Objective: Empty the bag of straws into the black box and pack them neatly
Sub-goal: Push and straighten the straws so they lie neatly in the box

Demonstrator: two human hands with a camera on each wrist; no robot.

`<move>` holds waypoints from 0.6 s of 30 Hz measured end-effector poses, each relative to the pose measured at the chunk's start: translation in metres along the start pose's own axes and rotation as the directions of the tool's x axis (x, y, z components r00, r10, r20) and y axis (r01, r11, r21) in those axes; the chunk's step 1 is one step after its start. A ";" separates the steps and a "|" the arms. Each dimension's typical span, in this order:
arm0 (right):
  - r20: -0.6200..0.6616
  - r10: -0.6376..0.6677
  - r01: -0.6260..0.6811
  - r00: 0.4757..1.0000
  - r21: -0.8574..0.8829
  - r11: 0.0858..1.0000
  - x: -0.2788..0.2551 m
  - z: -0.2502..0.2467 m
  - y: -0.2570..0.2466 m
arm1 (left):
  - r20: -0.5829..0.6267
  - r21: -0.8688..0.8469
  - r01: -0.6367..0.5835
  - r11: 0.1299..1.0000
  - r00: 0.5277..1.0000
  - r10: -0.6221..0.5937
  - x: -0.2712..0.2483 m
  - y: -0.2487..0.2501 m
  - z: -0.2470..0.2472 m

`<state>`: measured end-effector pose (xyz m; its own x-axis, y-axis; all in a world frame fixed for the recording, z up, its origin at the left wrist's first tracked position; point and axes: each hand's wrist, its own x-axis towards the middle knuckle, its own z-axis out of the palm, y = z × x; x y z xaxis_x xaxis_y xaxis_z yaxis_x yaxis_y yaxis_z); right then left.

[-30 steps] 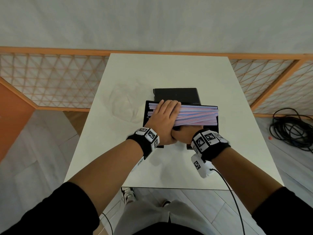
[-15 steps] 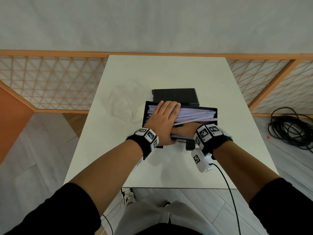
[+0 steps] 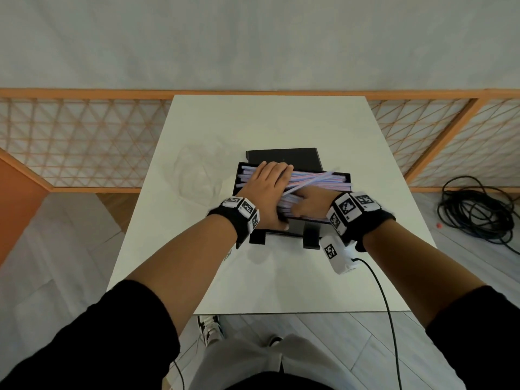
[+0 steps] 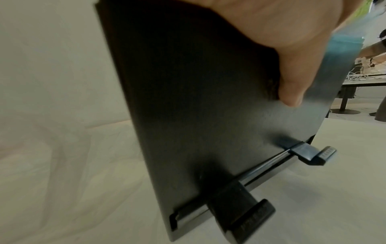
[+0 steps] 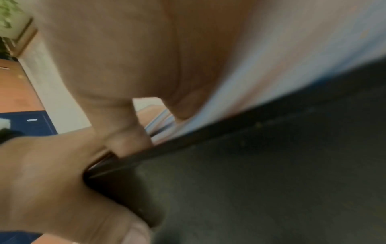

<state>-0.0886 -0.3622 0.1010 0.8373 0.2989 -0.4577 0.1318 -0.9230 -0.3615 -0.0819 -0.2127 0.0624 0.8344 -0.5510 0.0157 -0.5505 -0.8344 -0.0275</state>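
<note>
The black box (image 3: 295, 227) stands open on the white table (image 3: 267, 271), with pink and blue straws (image 3: 323, 180) lying lengthwise in it. Some straws cross at a slant and poke past the far right rim. My left hand (image 3: 264, 190) lies flat on the left part of the straws, and its thumb (image 4: 292, 82) rests against the box's near wall (image 4: 188, 115). My right hand (image 3: 312, 202) sits at the near rim, its fingers tucked in among the straws (image 5: 271, 74) and its thumb (image 5: 125, 135) at the rim. The fingertips are hidden.
The box's black lid (image 3: 284, 157) lies just behind it. A crumpled clear plastic bag (image 3: 197, 178) rests on the table to the left. Two latches (image 4: 242, 214) stick out from the box's near side. Black cables (image 3: 475, 209) coil on the floor at right.
The straw bundle has dropped from above the rim down into the box and loosened, with some straws now askew. My right hand moved from under the bundle up to the near rim.
</note>
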 end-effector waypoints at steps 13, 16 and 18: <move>-0.259 -0.165 0.137 0.952 -0.125 0.983 -0.004 -0.008 0.012 | 0.105 -0.054 0.068 0.996 0.992 -0.062 0.011 -0.004 -0.003; -0.390 -0.046 0.167 0.920 0.282 0.945 -0.015 -0.023 0.023 | 0.101 -0.066 0.070 0.995 0.993 -0.063 0.010 -0.005 -0.003; -0.535 0.096 0.188 0.840 0.451 0.873 -0.016 -0.031 0.032 | 0.101 -0.077 0.064 0.995 0.993 -0.056 0.010 -0.005 -0.003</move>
<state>-0.0819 -0.4039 0.1219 0.9993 0.0331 0.0156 0.0332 -0.6402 -0.7675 -0.0710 -0.2143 0.0655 0.8625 -0.4991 -0.0841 -0.4966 -0.8665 0.0504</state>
